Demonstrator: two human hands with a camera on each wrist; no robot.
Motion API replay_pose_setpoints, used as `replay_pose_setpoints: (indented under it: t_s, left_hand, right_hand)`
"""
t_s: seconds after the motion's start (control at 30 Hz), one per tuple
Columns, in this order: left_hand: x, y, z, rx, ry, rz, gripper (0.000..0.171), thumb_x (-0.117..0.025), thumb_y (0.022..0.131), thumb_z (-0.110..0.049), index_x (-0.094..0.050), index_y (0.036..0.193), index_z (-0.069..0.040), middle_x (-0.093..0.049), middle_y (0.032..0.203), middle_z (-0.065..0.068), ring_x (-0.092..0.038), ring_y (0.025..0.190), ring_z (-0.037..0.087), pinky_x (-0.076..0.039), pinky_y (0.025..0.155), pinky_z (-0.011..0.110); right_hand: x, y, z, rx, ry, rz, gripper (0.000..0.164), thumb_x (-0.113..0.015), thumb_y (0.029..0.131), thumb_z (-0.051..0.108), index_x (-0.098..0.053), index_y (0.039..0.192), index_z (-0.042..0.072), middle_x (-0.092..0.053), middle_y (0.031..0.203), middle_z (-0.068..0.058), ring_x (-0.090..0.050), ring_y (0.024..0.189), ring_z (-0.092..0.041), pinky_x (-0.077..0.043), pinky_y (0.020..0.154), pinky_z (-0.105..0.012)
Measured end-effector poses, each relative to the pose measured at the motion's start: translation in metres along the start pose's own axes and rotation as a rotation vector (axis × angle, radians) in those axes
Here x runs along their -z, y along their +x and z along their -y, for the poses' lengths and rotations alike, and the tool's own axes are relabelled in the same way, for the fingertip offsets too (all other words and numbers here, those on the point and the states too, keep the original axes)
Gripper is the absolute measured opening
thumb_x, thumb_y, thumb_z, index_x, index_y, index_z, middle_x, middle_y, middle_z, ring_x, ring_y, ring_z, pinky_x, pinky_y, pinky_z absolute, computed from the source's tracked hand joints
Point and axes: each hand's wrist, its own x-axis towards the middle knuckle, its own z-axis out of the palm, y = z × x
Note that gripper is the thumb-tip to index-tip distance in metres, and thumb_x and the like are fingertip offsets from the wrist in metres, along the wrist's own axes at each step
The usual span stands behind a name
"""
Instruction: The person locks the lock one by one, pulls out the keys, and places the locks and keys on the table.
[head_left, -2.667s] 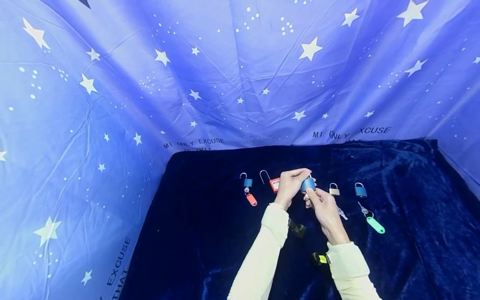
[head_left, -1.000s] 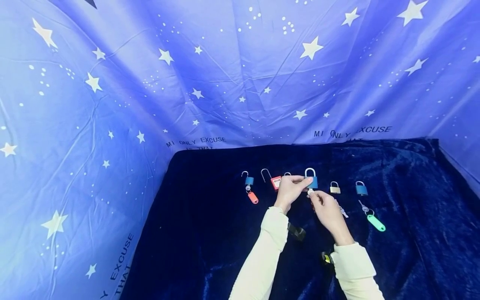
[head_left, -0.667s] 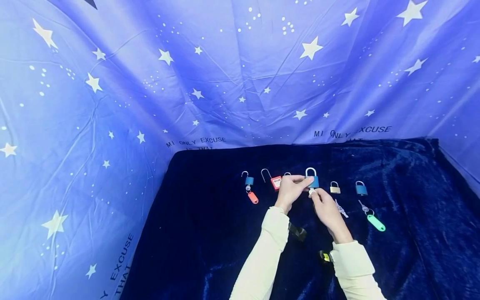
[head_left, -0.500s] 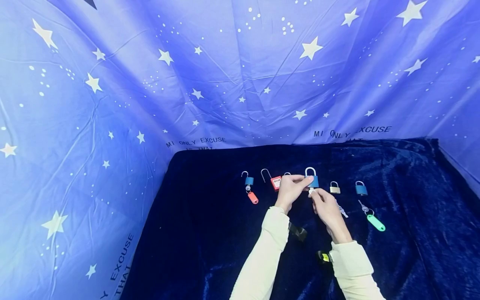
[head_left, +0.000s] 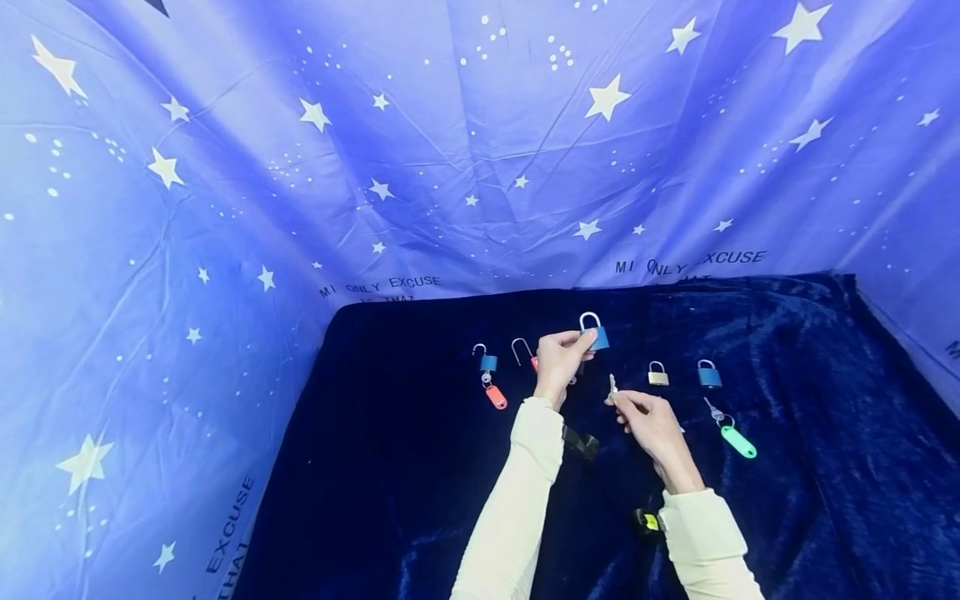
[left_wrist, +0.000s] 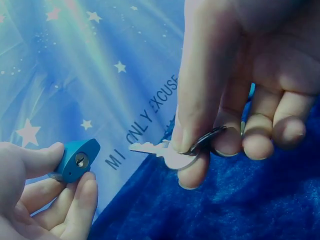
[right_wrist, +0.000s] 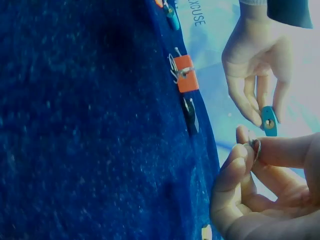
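Observation:
My left hand [head_left: 558, 360] holds up a blue padlock [head_left: 598, 338] between thumb and fingers, its silver shackle pointing up. In the left wrist view the padlock's bottom [left_wrist: 79, 161] shows a bare keyhole turned toward the key. Lower and to the right, my right hand [head_left: 658, 429] pinches a silver key [head_left: 612, 386], blade upward, between thumb and forefinger. A split ring [right_wrist: 258, 150] hangs from the key's head. Key and padlock are apart. Behind my left hand, a red padlock [head_left: 534, 364] with its shackle raised is partly hidden.
On the dark blue plush cloth [head_left: 375, 467] lie a blue padlock [head_left: 488, 363] with a red tag [head_left: 496, 397], a black padlock [right_wrist: 190, 116], a brass padlock [head_left: 657, 378] and another blue padlock [head_left: 709, 376]. A key with a green tag [head_left: 738, 442] lies below the last.
The key, earlier at the bottom of the blue padlock, is now clear of it. My left hand has lifted the padlock up and left; my right hand has drawn the key down.

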Motion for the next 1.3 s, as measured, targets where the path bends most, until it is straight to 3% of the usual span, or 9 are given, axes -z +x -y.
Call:
replay_pose_setpoints:
  t_s: [0.07, 0.17, 0.43, 0.63, 0.83, 1.07, 1.3]
  left_hand:
    - [-0.002, -0.001, 0.001, 0.022, 0.007, -0.006, 0.021, -0.078, 0.086, -0.018, -0.078, 0.095, 0.001, -0.076, 0.081, 0.014, -0.074, 0.077, 0.036, -0.054, 0.057, 0.022]
    - [-0.005, -0.001, 0.003, 0.038, 0.034, -0.009, 0.020, -0.079, 0.085, -0.019, -0.078, 0.094, -0.001, -0.076, 0.081, 0.013, -0.074, 0.079, 0.037, -0.052, 0.056, 0.021]
    - [-0.013, 0.001, 0.011, 0.070, 0.103, 0.026, 0.021, -0.080, 0.083, -0.014, -0.077, 0.096, 0.003, -0.076, 0.084, 0.014, -0.073, 0.083, 0.039, -0.058, 0.074, 0.027]
    - [-0.017, 0.001, 0.014, 0.069, 0.265, 0.041, 0.020, -0.080, 0.083, -0.016, -0.077, 0.095, 0.000, -0.076, 0.081, 0.010, -0.074, 0.072, 0.026, -0.055, 0.064, 0.022]
    - [-0.024, 0.002, 0.020, 0.015, 0.465, 0.033, 0.018, -0.082, 0.082, -0.021, -0.080, 0.087, -0.004, -0.074, 0.068, 0.007, -0.068, 0.056, 0.009, -0.046, 0.052, 0.015]
    - [-0.032, 0.005, 0.026, 0.021, 0.595, -0.015, 0.017, -0.086, 0.077, -0.025, -0.079, 0.079, -0.010, -0.070, 0.057, -0.001, -0.062, 0.047, 0.003, -0.045, 0.050, 0.015]
    - [-0.035, 0.003, 0.024, -0.040, 0.782, -0.047, 0.021, -0.086, 0.076, -0.033, -0.077, 0.070, -0.015, -0.070, 0.062, -0.005, -0.064, 0.064, 0.012, -0.050, 0.064, 0.024]
  right_hand:
    - [0.001, 0.000, -0.001, -0.002, -0.022, -0.002, 0.032, -0.054, 0.103, 0.017, -0.066, 0.119, -0.008, -0.069, 0.094, -0.012, -0.059, 0.072, -0.007, -0.051, 0.063, -0.020]
    - [0.002, 0.000, -0.003, 0.009, -0.067, 0.000, 0.030, -0.054, 0.103, 0.015, -0.067, 0.118, -0.007, -0.070, 0.100, -0.018, -0.059, 0.075, -0.009, -0.052, 0.064, -0.020]
    - [0.004, 0.001, -0.009, 0.032, -0.165, 0.007, 0.026, -0.060, 0.100, 0.014, -0.071, 0.112, -0.006, -0.072, 0.088, -0.017, -0.062, 0.067, -0.013, -0.050, 0.060, -0.021]
    - [0.008, 0.001, -0.011, 0.079, -0.300, 0.014, 0.019, -0.065, 0.095, 0.014, -0.076, 0.097, -0.001, -0.071, 0.073, -0.009, -0.062, 0.063, -0.013, -0.050, 0.057, -0.025]
    - [0.011, 0.004, -0.014, 0.099, -0.403, 0.015, 0.014, -0.068, 0.093, 0.014, -0.078, 0.091, 0.004, -0.068, 0.069, -0.002, -0.060, 0.062, -0.011, -0.049, 0.058, -0.028]
    - [0.009, 0.006, -0.014, 0.090, -0.456, 0.022, 0.011, -0.070, 0.091, 0.013, -0.076, 0.088, 0.005, -0.070, 0.071, -0.002, -0.062, 0.064, -0.013, -0.048, 0.059, -0.031]
    - [0.007, 0.007, -0.015, 0.041, -0.423, -0.010, 0.011, -0.071, 0.091, 0.016, -0.068, 0.084, 0.007, -0.070, 0.070, -0.001, -0.062, 0.062, -0.011, -0.044, 0.058, -0.031]
